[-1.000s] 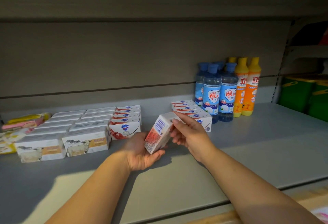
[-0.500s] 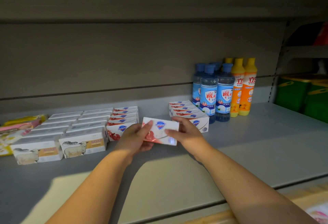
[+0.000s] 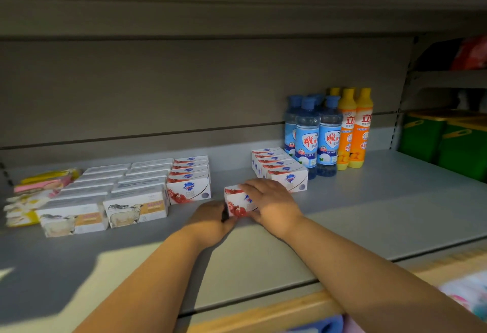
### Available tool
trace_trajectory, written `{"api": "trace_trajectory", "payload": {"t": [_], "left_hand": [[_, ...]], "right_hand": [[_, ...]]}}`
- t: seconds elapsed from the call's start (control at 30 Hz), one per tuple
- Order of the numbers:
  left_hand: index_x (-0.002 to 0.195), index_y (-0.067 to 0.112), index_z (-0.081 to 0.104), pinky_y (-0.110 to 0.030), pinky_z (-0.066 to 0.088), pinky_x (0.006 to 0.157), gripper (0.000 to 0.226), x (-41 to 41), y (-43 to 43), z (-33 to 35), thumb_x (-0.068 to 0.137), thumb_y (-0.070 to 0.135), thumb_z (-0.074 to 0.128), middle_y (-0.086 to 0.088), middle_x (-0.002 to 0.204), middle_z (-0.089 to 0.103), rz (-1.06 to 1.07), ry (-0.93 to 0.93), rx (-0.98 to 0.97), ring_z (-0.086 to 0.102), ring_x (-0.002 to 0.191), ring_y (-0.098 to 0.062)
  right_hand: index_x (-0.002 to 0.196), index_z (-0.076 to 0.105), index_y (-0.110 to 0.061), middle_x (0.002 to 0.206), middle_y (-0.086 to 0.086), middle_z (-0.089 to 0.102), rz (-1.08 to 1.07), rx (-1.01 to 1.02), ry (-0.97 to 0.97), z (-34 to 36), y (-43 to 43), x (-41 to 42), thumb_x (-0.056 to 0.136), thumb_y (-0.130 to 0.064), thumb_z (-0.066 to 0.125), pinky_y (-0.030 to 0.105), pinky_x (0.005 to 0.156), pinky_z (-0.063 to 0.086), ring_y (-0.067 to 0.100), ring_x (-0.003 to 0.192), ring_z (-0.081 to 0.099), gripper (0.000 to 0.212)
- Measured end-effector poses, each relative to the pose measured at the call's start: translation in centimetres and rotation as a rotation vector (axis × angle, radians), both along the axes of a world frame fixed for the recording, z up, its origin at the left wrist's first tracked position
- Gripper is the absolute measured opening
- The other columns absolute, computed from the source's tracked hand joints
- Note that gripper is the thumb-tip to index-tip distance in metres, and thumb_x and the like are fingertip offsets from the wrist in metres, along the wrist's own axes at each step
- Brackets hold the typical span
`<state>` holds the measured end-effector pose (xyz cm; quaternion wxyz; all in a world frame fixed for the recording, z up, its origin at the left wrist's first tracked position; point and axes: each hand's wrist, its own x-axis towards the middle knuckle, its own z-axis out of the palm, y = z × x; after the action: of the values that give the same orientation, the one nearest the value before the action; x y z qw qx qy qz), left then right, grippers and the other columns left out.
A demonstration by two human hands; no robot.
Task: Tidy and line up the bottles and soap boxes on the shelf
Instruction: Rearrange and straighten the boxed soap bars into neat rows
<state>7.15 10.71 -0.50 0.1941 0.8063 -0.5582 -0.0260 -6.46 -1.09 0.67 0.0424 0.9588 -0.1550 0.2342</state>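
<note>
A white and red soap box [image 3: 237, 202] stands on the grey shelf [image 3: 369, 216], between two rows of the same boxes. My right hand [image 3: 271, 205] lies over its top and right end, fingers curled around it. My left hand [image 3: 210, 220] holds its left end. One row of red soap boxes [image 3: 189, 179] stands to the left, another [image 3: 280, 170] to the right. Blue bottles [image 3: 316, 135] and orange bottles [image 3: 355, 129] stand at the back right.
White soap boxes with a sheep picture [image 3: 105, 195] fill the left in rows. Yellow and pink packets [image 3: 34, 195] lie at the far left. Green bins [image 3: 445, 140] sit on the neighbouring shelf at right. The shelf's front edge [image 3: 263, 295] runs below my arms.
The soap box was tilted up in both hands, then turned level. It has come down onto the shelf between the two red rows, both hands still on it.
</note>
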Motion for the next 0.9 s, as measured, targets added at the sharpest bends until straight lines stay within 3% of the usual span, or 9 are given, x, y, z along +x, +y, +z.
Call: {"api": "trace_trajectory", "payload": {"t": [0.13,0.23,0.3,0.5,0.63,0.73,0.9], "left_hand": [[0.108,0.018,0.054,-0.026,0.041,0.086,0.025,1.3,1.8,-0.1,0.095,0.036,0.041,-0.001,0.114,0.059,-0.105,-0.127,0.079,0.053,0.1,-0.018],[0.133,0.024,0.048,-0.016,0.027,0.1,0.041,3.2,3.2,-0.4,0.096,0.042,0.041,0.006,0.14,0.048,-0.159,-0.113,0.089,0.043,0.127,-0.013],[0.14,0.028,0.042,-0.011,0.017,0.101,0.049,3.8,3.3,-0.4,0.094,0.044,0.046,0.011,0.148,0.039,-0.119,-0.055,0.047,0.034,0.135,-0.007],[0.13,0.026,0.056,-0.011,0.023,0.102,0.042,5.0,3.0,-0.6,0.091,0.041,0.055,0.009,0.139,0.051,-0.119,-0.06,-0.055,0.042,0.129,-0.007],[0.119,0.023,0.064,-0.01,0.03,0.089,0.032,6.4,3.2,-1.0,0.09,0.035,0.058,0.009,0.126,0.061,-0.062,-0.021,-0.148,0.051,0.118,-0.008],[0.113,0.019,0.067,-0.008,0.032,0.087,0.028,6.6,3.0,-1.4,0.089,0.032,0.06,0.007,0.12,0.064,-0.087,-0.012,-0.186,0.053,0.114,-0.008],[0.106,0.016,0.068,-0.02,0.036,0.095,0.027,6.8,2.7,-1.5,0.097,0.033,0.048,0.006,0.11,0.067,-0.16,-0.01,-0.192,0.055,0.106,-0.007]], "right_hand": [[0.145,0.027,-0.015,0.152,0.004,0.027,-0.112,0.01,0.135,0.5,-0.5,1.9,0.093,-0.025,0.051,0.032,0.113,0.016,0.023,0.139,0.026,0.058],[0.145,0.027,-0.012,0.152,0.008,0.027,-0.13,-0.006,0.174,1.0,-1.4,3.2,0.094,-0.02,0.05,0.032,0.113,0.017,0.026,0.138,0.027,0.056],[0.143,0.03,-0.01,0.149,0.012,0.032,-0.11,-0.042,0.169,1.1,-2.2,4.1,0.092,-0.02,0.053,0.033,0.113,0.018,0.028,0.136,0.031,0.057],[0.138,0.035,-0.008,0.145,0.015,0.036,-0.142,-0.115,0.197,1.4,-4.5,8.0,0.09,-0.016,0.053,0.035,0.107,0.026,0.03,0.13,0.037,0.052],[0.144,0.023,-0.006,0.152,0.015,0.025,-0.204,-0.114,0.19,0.6,-6.0,10.5,0.091,-0.006,0.047,0.038,0.116,0.013,0.031,0.14,0.023,0.058],[0.147,0.015,-0.006,0.156,0.012,0.017,-0.241,-0.09,0.168,0.1,-7.2,12.4,0.092,-0.002,0.038,0.04,0.117,0.003,0.03,0.144,0.01,0.059],[0.145,0.019,-0.004,0.153,0.014,0.022,-0.286,-0.047,0.102,-0.2,-8.8,14.5,0.091,-0.001,0.039,0.038,0.117,0.006,0.031,0.143,0.016,0.058]]}}
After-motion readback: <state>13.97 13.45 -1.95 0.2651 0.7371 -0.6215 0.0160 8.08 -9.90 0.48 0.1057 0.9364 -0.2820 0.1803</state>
